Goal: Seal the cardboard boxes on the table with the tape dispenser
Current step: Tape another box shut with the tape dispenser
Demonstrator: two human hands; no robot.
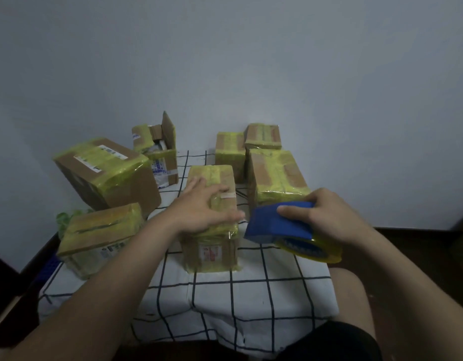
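A tall cardboard box (212,246) wrapped in yellow tape stands at the middle of the table. My left hand (201,207) lies flat on its top, fingers spread and thumb along the near right edge. Just right of that box, my right hand (321,214) grips a blue tape dispenser (279,225) with a yellow tape roll (313,250) hanging below it. The dispenser hovers beside the box's upper right edge, a short gap apart.
Several more taped boxes surround it: a large tilted one (105,173) at left, a low one (100,235) at front left, an open one (160,149) at the back, three at back right (274,175). A checked cloth (225,295) covers the table. My knee (350,295) is at right.
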